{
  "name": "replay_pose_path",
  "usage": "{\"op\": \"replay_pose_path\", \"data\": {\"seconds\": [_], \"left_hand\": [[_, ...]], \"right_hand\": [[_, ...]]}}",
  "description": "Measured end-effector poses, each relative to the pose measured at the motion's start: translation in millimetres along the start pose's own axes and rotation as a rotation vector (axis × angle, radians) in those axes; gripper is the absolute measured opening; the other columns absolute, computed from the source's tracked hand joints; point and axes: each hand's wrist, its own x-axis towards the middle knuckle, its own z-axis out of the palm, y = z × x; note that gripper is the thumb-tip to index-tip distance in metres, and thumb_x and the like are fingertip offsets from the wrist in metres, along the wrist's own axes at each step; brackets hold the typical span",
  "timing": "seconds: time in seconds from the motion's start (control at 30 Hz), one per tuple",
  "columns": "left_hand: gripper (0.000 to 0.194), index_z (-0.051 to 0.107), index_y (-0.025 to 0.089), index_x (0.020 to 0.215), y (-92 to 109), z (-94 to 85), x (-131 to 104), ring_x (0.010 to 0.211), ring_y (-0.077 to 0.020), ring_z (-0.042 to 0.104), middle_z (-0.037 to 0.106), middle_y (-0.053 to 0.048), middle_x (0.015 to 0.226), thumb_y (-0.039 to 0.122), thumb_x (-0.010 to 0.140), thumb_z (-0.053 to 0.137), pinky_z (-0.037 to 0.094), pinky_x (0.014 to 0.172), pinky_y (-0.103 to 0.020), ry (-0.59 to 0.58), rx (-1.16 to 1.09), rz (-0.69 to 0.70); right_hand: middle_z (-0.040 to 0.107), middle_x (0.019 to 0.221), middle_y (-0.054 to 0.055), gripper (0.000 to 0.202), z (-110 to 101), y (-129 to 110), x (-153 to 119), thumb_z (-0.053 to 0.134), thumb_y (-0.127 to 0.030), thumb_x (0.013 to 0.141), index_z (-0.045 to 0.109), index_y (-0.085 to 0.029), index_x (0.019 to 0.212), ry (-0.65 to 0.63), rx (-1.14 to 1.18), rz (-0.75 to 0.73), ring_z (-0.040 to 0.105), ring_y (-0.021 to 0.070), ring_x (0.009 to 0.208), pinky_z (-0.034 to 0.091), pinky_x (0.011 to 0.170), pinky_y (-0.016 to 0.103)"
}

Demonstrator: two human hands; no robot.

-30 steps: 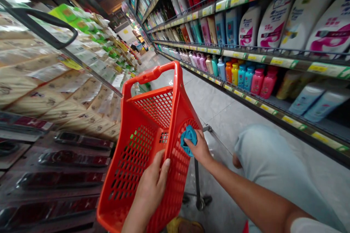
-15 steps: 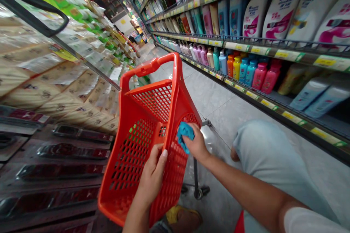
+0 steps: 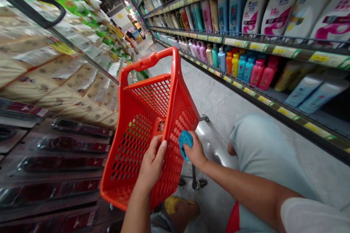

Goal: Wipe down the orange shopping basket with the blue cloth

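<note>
An orange-red plastic shopping basket with perforated walls stands tilted in front of me, mounted on a metal trolley frame with a long handle. My left hand is closed over the basket's near rim, thumb on top and fingers partly hidden inside. Bunched in my right hand is a blue cloth, which lies against the outer perforated side wall, below the oval grille.
Shelves of shampoo bottles run along the right. Stacked tan packages and dark blister packs fill the left. The trolley's black handle reaches to the upper left. My bent knee is at the right, over grey floor tiles.
My right hand and the cloth have slid down the basket's outer side, away from the oval grille. My left hand keeps its hold on the rim. The view has shifted slightly.
</note>
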Motion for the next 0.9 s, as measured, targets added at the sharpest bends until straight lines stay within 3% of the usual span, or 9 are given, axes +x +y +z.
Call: {"op": "replay_pose_path", "data": {"seconds": [0.07,0.13,0.2,0.4,0.47,0.57,0.63,0.8,0.9], "left_hand": [[0.035,0.059,0.021,0.112,-2,0.6,2,0.102,-0.0187,0.063,0.068,-0.003,0.109,0.05,0.096,0.046,0.048,0.094,-0.03,0.003,-0.004,0.004],[0.036,0.059,0.021,0.113,-4,1.0,4,0.102,-0.0185,0.063,0.069,-0.003,0.108,0.05,0.096,0.046,0.048,0.094,-0.029,0.012,0.006,0.002],[0.036,0.06,0.021,0.114,-7,1.4,5,0.104,-0.0188,0.062,0.068,-0.003,0.109,0.05,0.096,0.047,0.047,0.095,-0.029,0.02,0.003,0.002],[0.036,0.06,0.02,0.112,-8,4.6,5,0.103,-0.0183,0.062,0.069,-0.002,0.107,0.05,0.096,0.047,0.048,0.093,-0.028,0.018,-0.033,0.007],[0.036,0.06,0.02,0.113,-7,5.3,6,0.102,-0.0183,0.063,0.069,-0.003,0.107,0.05,0.096,0.047,0.048,0.092,-0.028,0.013,-0.037,0.008],[0.037,0.06,0.02,0.114,-7,5.8,7,0.104,-0.0187,0.063,0.069,-0.003,0.109,0.05,0.096,0.048,0.047,0.094,-0.029,0.027,-0.035,0.012],[0.038,0.061,0.02,0.114,-8,5.8,7,0.103,-0.019,0.063,0.069,-0.003,0.108,0.05,0.095,0.049,0.047,0.095,-0.03,0.03,-0.047,0.01],[0.039,0.062,0.02,0.112,-11,5.9,10,0.1,-0.0201,0.065,0.07,-0.004,0.105,0.052,0.092,0.053,0.05,0.092,-0.033,0.042,-0.101,-0.009],[0.041,0.061,0.02,0.113,-9,5.4,11,0.1,-0.0207,0.066,0.07,-0.004,0.105,0.052,0.089,0.057,0.052,0.092,-0.034,0.038,-0.106,-0.029]], "right_hand": [[0.063,0.113,0.006,0.045,-1,-11,-40,0.056,-0.018,0.079,0.054,-0.025,0.123,-0.15,0.062,-0.131,0.063,0.0207,0.107,0.053,0.097,0.036],[0.063,0.112,0.005,0.048,-5,-23,-76,0.062,-0.022,0.074,0.056,-0.027,0.121,-0.444,0.076,-0.298,0.064,0.0197,0.098,0.055,0.088,0.032],[0.061,0.112,0.005,0.05,-9,-25,-85,0.065,-0.025,0.071,0.057,-0.027,0.12,-0.582,0.046,-0.399,0.064,0.0199,0.094,0.056,0.083,0.031],[0.058,0.11,0.009,0.035,-3,2,-25,0.053,-0.021,0.081,0.054,-0.023,0.116,-0.069,-0.044,-0.062,0.06,0.0239,0.107,0.052,0.099,0.042],[0.058,0.113,0.009,0.041,-1,0,-37,0.054,-0.018,0.079,0.052,-0.023,0.119,-0.094,-0.023,-0.052,0.059,0.0236,0.111,0.05,0.102,0.041],[0.057,0.119,0.007,0.054,-4,-7,-76,0.06,-0.013,0.07,0.051,-0.025,0.122,-0.363,0.035,-0.184,0.058,0.0222,0.114,0.051,0.1,0.036],[0.058,0.115,0.006,0.051,-6,-3,-89,0.061,-0.012,0.069,0.054,-0.025,0.117,-0.423,0.044,-0.177,0.06,0.0217,0.109,0.052,0.097,0.036],[0.063,0.105,0.006,0.035,6,29,-70,0.055,-0.017,0.078,0.052,-0.023,0.113,-0.18,0.089,0.175,0.064,0.0211,0.1,0.053,0.096,0.039],[0.066,0.108,0.005,0.042,14,27,-80,0.054,-0.014,0.077,0.051,-0.024,0.117,-0.186,0.158,0.239,0.065,0.0202,0.101,0.053,0.096,0.037]]}}
